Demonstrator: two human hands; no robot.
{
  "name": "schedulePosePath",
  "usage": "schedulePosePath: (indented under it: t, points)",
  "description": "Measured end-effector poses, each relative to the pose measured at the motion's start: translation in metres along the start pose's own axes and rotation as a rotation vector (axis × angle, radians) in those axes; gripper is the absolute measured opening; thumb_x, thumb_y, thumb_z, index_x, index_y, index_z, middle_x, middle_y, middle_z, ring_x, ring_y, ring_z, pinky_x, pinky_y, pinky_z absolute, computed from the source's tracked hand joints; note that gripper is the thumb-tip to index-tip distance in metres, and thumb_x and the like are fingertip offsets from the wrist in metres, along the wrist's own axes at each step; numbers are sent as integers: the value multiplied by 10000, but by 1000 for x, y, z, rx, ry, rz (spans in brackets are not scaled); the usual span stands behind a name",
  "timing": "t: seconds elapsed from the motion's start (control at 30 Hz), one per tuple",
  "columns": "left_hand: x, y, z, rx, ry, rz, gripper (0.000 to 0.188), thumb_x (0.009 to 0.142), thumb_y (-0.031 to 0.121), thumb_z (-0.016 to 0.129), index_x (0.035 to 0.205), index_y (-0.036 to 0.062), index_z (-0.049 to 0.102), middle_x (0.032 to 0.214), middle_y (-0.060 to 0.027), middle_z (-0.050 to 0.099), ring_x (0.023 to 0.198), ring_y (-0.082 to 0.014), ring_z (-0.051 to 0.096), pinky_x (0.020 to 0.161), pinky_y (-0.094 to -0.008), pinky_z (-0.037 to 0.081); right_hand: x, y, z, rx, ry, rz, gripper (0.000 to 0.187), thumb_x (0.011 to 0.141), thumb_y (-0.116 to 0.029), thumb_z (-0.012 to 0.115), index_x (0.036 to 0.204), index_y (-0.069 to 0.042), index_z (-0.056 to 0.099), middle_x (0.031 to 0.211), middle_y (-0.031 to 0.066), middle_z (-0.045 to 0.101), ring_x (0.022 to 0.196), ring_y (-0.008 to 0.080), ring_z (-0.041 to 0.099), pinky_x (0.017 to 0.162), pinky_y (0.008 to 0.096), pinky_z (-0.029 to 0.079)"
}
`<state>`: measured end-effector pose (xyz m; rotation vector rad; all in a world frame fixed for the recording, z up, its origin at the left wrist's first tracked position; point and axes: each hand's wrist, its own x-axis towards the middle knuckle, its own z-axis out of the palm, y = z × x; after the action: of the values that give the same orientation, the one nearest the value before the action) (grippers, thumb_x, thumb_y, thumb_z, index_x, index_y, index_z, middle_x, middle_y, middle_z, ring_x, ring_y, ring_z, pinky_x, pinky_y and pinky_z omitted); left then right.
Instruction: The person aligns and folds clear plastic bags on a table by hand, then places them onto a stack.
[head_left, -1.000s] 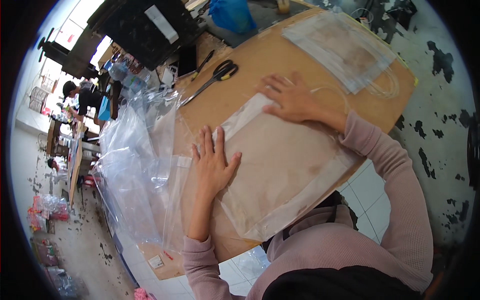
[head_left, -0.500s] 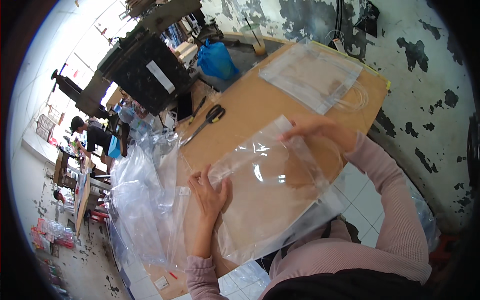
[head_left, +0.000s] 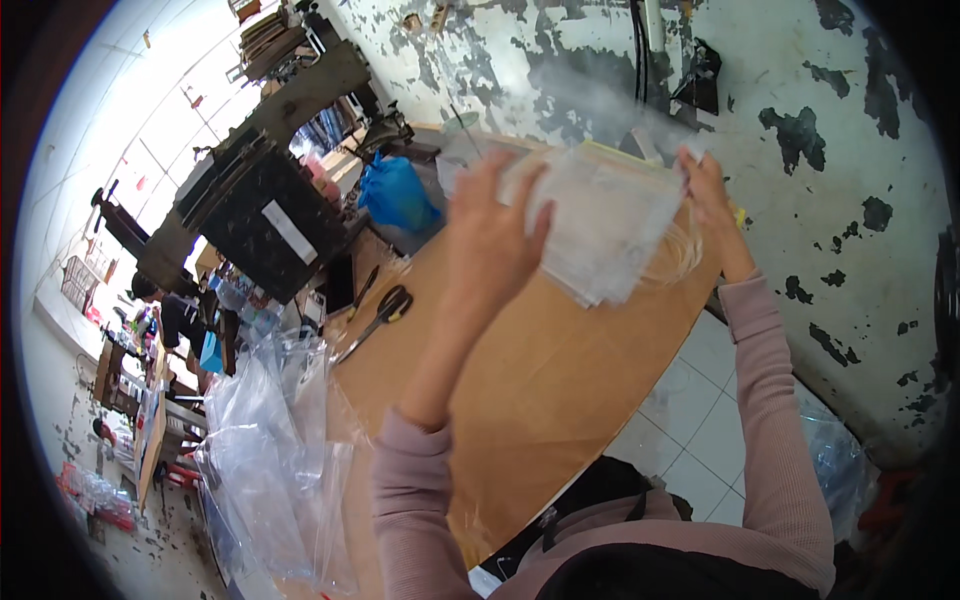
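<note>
My right hand (head_left: 710, 200) is raised at the far right of the table, its fingers closed on the edge of a clear plastic bag (head_left: 580, 100), which is smeared by motion. Beneath that bag lies a stack of clear plastic bags (head_left: 610, 245) with pale cords (head_left: 678, 258) at its right side. Above the table left of the stack, my left hand (head_left: 495, 235) is blurred, with fingers and thumb spread and nothing seen gripped in it. Scissors (head_left: 385, 318) with black handles rest on the brown table top (head_left: 530, 400), left of my left forearm.
A heap of clear plastic bags (head_left: 270, 450) covers the table's left end. Beyond the scissors are a phone (head_left: 341, 284), a blue plastic bag (head_left: 398, 193) and a large black machine (head_left: 265, 215). A peeling wall (head_left: 790, 240) borders the right. Another person (head_left: 180, 320) works far left.
The clear bag that lay in front of me has gone up and away to the far stack with my right hand. My left hand has lifted off the table and moved forward.
</note>
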<state>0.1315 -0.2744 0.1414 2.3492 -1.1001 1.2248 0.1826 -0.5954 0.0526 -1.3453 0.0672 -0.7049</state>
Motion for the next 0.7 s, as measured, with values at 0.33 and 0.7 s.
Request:
schedulePosePath:
  t: [0.33, 0.7]
  points:
    - [-50, -25, 171, -131, -698, -319, 609, 841, 627, 317, 1347, 291, 346, 1447, -188, 151, 1331, -430, 6, 930, -726, 31, 7, 125, -26, -636, 440, 154, 267, 862, -217, 486, 967, 28, 502, 796, 193, 627, 699, 337, 621, 632, 416, 473]
    - [-57, -71, 199, -133, -747, -358, 640, 774, 682, 392, 1333, 375, 346, 1469, -104, 147, 1329, -437, 16, 989, -656, -15, -10, 97, -3, -1295, 280, -241, 615, 786, -98, 542, 1323, 17, 265, 1196, 377, 349, 1070, 438, 453, 839, 539, 393]
